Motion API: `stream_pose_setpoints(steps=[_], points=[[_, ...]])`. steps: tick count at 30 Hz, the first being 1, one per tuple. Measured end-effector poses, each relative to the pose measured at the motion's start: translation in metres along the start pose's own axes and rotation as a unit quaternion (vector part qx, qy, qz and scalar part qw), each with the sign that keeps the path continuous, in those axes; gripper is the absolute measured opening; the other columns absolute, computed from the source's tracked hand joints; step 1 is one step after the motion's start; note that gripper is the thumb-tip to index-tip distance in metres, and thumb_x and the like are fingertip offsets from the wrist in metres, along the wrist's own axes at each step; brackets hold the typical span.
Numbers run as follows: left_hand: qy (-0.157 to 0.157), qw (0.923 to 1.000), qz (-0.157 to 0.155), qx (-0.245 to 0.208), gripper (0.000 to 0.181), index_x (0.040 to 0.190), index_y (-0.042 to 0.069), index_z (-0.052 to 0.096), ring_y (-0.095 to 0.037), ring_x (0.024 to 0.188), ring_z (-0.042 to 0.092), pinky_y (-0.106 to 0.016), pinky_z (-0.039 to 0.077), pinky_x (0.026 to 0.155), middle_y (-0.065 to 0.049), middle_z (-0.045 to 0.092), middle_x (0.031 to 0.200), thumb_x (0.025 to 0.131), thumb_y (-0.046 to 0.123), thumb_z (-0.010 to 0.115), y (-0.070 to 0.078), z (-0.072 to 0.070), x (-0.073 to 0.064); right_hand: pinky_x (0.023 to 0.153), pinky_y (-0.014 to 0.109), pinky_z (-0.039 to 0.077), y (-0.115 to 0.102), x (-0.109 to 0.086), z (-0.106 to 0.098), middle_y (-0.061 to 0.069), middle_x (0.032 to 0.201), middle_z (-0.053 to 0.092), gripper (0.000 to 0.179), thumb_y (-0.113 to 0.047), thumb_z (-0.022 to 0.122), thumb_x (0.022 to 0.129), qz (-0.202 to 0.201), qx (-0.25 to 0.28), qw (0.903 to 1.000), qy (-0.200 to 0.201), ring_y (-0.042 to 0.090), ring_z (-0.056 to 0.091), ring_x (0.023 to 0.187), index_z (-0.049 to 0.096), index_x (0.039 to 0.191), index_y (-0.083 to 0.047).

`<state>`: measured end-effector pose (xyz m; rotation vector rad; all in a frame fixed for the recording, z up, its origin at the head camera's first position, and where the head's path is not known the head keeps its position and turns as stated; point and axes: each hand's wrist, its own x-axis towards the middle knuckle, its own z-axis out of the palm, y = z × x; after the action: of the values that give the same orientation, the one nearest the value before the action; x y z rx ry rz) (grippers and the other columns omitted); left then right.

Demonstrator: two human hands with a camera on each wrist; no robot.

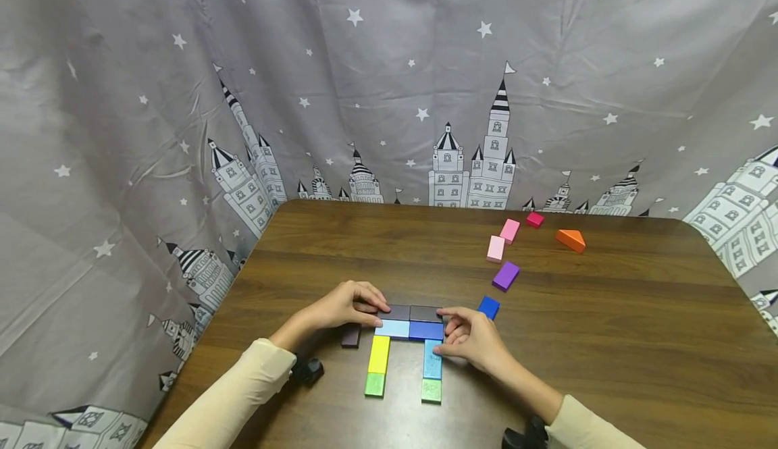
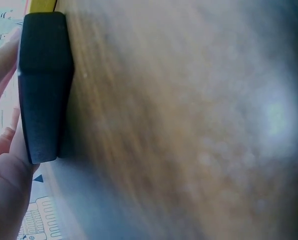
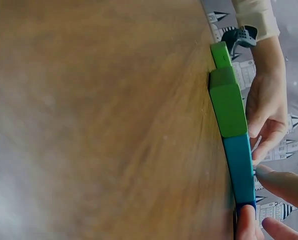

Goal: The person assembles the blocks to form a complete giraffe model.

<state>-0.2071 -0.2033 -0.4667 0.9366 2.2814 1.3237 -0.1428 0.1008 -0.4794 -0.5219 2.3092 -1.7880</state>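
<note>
At the frame's lower centre, my left hand (image 1: 346, 304) and right hand (image 1: 475, 338), fingers loosely bent and clenching nothing, touch opposite ends of a row of smooth, dark grey rectangular blocks (image 1: 398, 312) on the wood-grained table (image 1: 310, 260).

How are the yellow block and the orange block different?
The yellow block is a long rectangle; the orange block is a triangle. The yellow block sits against a green block, but the orange block lies alone, farther back. Both lie on the table.
</note>
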Motion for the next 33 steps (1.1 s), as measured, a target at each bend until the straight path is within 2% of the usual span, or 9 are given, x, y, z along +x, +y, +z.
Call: stream_pose_setpoints(steps=[6, 9, 15, 20, 24, 27, 33], points=[[0.005, 0.9999, 0.011, 0.011, 0.024, 0.106, -0.002, 0.076, -0.026, 0.107, 0.062, -0.03, 0.053, 0.091, -0.011, 0.068, 0.11, 0.083, 0.005, 0.081, -0.003, -0.001, -0.002, 0.059, 0.02, 0.054, 0.001, 0.004, 0.0, 0.013, 0.082, 0.061, 0.058, 0.004, 0.088, 0.068, 0.012, -0.015, 0.9998, 0.0, 0.012, 0.064, 0.064, 0.064, 0.119, 0.013], [0.013, 0.9999, 0.01, 0.003, 0.025, 0.107, -0.002, 0.076, -0.028, 0.109, 0.062, -0.032, 0.052, 0.094, -0.012, 0.068, 0.111, 0.083, 0.005, 0.081, -0.004, -0.002, -0.004, 0.058, 0.02, 0.054, 0.001, 0.004, -0.001, 0.012, 0.082, 0.062, 0.058, 0.005, 0.088, 0.067, 0.014, -0.011, 0.9998, -0.003, 0.014, 0.065, 0.064, 0.063, 0.119, 0.014], [0.045, 0.9982, -0.008, -0.038, 0.029, 0.111, -0.005, 0.073, -0.032, 0.113, 0.06, -0.036, 0.049, 0.098, -0.015, 0.066, 0.115, 0.084, 0.002, 0.079, -0.007, -0.007, -0.014, 0.058, 0.021, 0.054, 0.0, 0.004, -0.001, 0.013, 0.082, 0.062, 0.057, 0.005, 0.088, 0.068, 0.017, -0.002, 0.9998, -0.003, 0.018, 0.065, 0.065, 0.063, 0.119, 0.014], [0.074, 0.9964, -0.019, -0.035, 0.034, 0.116, -0.007, 0.07, -0.036, 0.112, 0.061, -0.039, 0.05, 0.097, -0.018, 0.067, 0.117, 0.084, 0.001, 0.079, -0.009, -0.01, -0.025, 0.058, 0.021, 0.054, 0.002, 0.004, -0.001, 0.013, 0.082, 0.062, 0.057, 0.006, 0.088, 0.068, 0.018, 0.0, 0.9998, -0.004, 0.017, 0.065, 0.064, 0.063, 0.119, 0.014], [0.089, 0.995, -0.037, -0.025, 0.036, 0.119, -0.008, 0.068, -0.038, 0.111, 0.062, -0.041, 0.05, 0.097, -0.021, 0.066, 0.118, 0.087, 0.004, 0.077, -0.009, -0.011, -0.035, 0.057, 0.02, 0.052, 0.003, 0.004, 0.0, 0.013, 0.081, 0.062, 0.057, 0.006, 0.088, 0.068, 0.019, 0.003, 0.9998, -0.005, 0.015, 0.064, 0.063, 0.063, 0.118, 0.014], [0.109, 0.9925, -0.054, 0.001, 0.037, 0.121, -0.007, 0.067, -0.038, 0.11, 0.063, -0.043, 0.052, 0.095, -0.021, 0.066, 0.118, 0.088, 0.007, 0.076, -0.006, -0.011, -0.043, 0.057, 0.02, 0.051, 0.003, 0.004, 0.0, 0.013, 0.081, 0.063, 0.057, 0.005, 0.088, 0.067, 0.02, 0.01, 0.9997, -0.007, 0.013, 0.063, 0.062, 0.063, 0.118, 0.014], [0.148, 0.9828, -0.091, 0.061, 0.042, 0.122, -0.002, 0.068, -0.033, 0.102, 0.064, -0.042, 0.055, 0.087, -0.017, 0.068, 0.117, 0.086, 0.015, 0.08, 0.003, -0.008, -0.059, 0.057, 0.02, 0.052, 0.001, 0.004, 0.0, 0.013, 0.08, 0.062, 0.057, 0.006, 0.088, 0.067, 0.016, 0.012, 0.9998, -0.009, 0.012, 0.063, 0.062, 0.063, 0.118, 0.014]])
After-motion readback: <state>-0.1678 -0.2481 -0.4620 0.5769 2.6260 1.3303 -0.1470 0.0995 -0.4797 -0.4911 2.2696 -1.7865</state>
